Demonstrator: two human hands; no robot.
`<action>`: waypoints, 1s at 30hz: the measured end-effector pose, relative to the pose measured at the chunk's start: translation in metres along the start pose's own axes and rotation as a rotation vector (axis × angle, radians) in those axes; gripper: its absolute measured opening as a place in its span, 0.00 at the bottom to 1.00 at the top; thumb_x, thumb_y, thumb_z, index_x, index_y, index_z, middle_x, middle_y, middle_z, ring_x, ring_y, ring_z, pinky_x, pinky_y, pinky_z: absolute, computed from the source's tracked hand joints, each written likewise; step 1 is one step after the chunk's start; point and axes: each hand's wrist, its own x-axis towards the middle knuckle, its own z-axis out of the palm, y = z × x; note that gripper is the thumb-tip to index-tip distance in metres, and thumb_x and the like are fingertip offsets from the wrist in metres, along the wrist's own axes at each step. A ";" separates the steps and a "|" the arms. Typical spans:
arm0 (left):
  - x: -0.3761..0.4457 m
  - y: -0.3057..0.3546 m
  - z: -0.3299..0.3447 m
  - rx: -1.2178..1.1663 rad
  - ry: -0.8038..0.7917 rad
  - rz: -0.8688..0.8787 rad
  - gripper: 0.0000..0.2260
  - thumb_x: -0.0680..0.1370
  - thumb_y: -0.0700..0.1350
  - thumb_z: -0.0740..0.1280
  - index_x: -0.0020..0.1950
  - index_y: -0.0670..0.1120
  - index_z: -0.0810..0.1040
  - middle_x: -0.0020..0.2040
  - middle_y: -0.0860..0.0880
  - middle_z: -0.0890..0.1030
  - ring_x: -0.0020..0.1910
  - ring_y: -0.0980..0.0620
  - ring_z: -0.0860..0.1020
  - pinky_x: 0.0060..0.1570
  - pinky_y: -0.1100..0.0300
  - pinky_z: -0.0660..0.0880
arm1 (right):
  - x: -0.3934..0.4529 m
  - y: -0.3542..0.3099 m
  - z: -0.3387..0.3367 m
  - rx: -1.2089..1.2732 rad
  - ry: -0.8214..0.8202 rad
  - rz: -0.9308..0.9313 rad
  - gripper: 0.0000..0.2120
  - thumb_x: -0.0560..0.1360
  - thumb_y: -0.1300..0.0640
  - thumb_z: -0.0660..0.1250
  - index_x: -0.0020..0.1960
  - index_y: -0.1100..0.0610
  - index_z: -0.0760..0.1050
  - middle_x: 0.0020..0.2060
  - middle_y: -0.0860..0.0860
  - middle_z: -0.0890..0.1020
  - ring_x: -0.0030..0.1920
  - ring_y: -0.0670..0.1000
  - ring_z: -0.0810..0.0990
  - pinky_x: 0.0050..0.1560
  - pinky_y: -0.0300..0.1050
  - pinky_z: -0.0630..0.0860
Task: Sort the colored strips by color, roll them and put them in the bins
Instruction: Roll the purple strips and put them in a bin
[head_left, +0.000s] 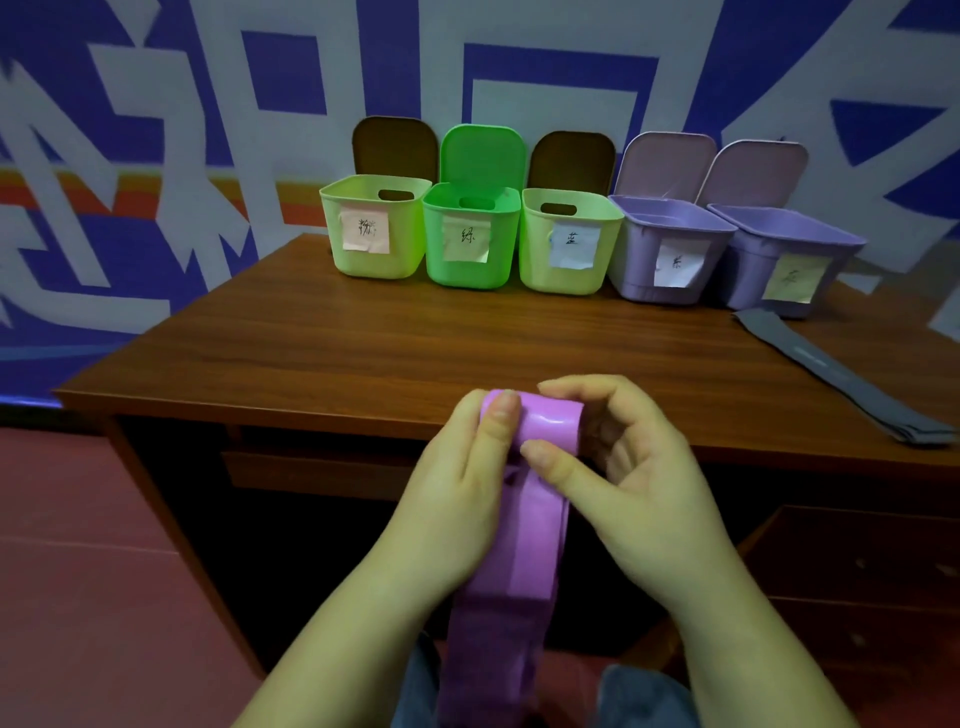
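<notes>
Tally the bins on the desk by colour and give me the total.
Light green bins: 2
Bright green bin: 1
Purple bins: 2
Total: 5

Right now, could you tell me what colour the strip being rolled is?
Purple strip, seen in the head view.

A glossy purple strip (524, 545) sits at 6 o'clock, its top end curled into a small roll (545, 423) just off the table's near edge, the loose tail hanging down toward the lap. At 3 o'clock a grey strip (831, 374) lies flat, folded lengthwise, running diagonally. At 12 o'clock stand five open bins in a row, each paper-labelled: pale green bin (374, 228), bright green bin (470, 239), second pale green bin (566, 244), lilac bin (665, 249), second lilac bin (779, 260).
</notes>
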 end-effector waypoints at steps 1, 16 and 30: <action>-0.002 0.002 0.001 0.020 0.010 0.028 0.25 0.74 0.64 0.52 0.48 0.44 0.75 0.44 0.48 0.80 0.45 0.48 0.78 0.50 0.50 0.75 | -0.002 0.000 -0.001 0.010 0.014 0.028 0.19 0.61 0.40 0.75 0.50 0.42 0.76 0.47 0.45 0.82 0.48 0.44 0.81 0.49 0.36 0.75; -0.011 0.019 0.019 0.128 -0.081 0.032 0.24 0.71 0.69 0.46 0.50 0.55 0.70 0.46 0.56 0.79 0.47 0.61 0.77 0.50 0.60 0.72 | -0.022 0.019 0.007 -0.114 0.090 0.095 0.40 0.66 0.21 0.47 0.58 0.52 0.72 0.51 0.40 0.80 0.53 0.41 0.79 0.53 0.38 0.75; -0.021 0.014 0.038 0.228 0.043 0.063 0.13 0.76 0.63 0.51 0.50 0.55 0.65 0.37 0.56 0.78 0.42 0.60 0.77 0.40 0.66 0.71 | -0.019 0.012 -0.003 -0.105 0.206 0.199 0.36 0.66 0.25 0.50 0.44 0.55 0.79 0.38 0.51 0.84 0.42 0.47 0.82 0.48 0.47 0.77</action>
